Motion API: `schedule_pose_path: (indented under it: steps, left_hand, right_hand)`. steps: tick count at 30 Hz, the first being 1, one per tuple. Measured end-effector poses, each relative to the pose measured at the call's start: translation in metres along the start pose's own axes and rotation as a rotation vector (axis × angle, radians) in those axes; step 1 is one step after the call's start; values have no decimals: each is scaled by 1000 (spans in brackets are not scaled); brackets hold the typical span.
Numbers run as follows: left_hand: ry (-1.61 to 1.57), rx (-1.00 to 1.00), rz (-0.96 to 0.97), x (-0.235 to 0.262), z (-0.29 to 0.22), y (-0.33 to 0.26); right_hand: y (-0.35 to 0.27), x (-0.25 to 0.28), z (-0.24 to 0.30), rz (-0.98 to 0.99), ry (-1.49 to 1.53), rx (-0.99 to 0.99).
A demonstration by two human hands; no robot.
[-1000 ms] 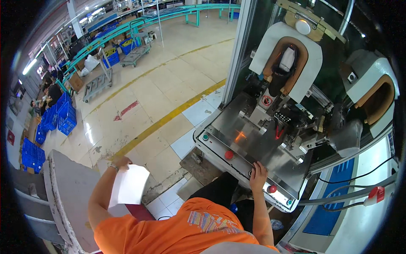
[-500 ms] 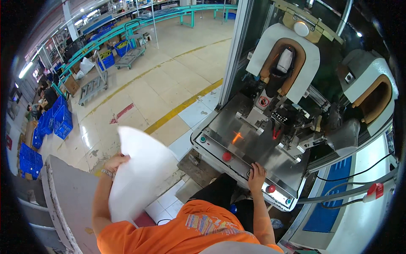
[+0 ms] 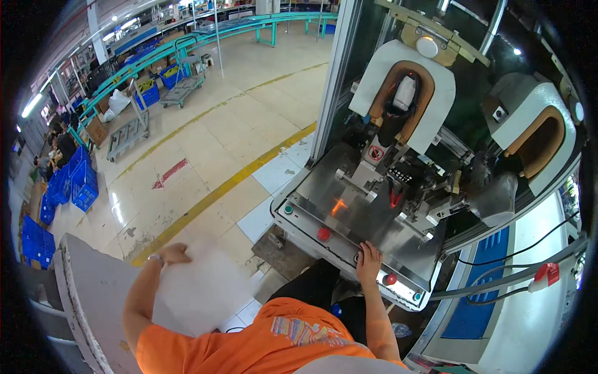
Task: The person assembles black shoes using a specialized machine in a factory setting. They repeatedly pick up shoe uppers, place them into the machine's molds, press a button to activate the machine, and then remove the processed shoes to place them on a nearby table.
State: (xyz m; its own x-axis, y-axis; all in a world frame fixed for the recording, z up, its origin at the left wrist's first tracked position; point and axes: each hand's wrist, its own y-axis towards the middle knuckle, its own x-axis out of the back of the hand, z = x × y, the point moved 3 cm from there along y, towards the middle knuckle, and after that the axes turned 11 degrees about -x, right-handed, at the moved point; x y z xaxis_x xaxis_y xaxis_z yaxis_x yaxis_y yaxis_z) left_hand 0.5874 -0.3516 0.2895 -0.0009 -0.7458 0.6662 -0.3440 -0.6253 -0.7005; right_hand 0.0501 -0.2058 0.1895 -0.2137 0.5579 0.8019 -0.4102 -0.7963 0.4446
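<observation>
Left hand (image 3: 173, 254) grips white sheet (image 3: 208, 290); right hand (image 3: 369, 260) rests flat on machine panel (image 3: 349, 218).

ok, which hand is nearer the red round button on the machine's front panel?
Right. The right hand rests on the panel edge just right of the red button. The left hand is far off to the left, holding a blurred white sheet.

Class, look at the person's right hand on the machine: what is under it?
The right hand rests on the front edge of the machine's steel panel, between two red buttons. Whether it covers another button cannot be seen.
</observation>
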Motion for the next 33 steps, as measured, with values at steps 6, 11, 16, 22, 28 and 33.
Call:
schedule_pose_path:
  steps: [6, 11, 16, 22, 28, 33]
  left_hand:
    - [-1339, -311, -481, 7, 13, 15]
    - [-134, -145, -58, -22, 18, 40]
    - [-971, -443, -343, 20, 4, 39]
    - [-404, -321, -289, -14, 21, 42]
    - [-1435, -504, -586, 38, -26, 33]
    - [-33, -398, -393, 12, 43, 90]
  right_hand:
    - [-1, 0, 0, -11, -27, 0]
    - [-3, 0, -1, -43, -58, 3]
    - [-2, 2, -8, -32, -37, -41]
    - [1, 4, 4, -24, -5, 8]
    - [1, 0, -3, -30, -18, -13]
    - [-3, -6, -3, -36, -37, 10]
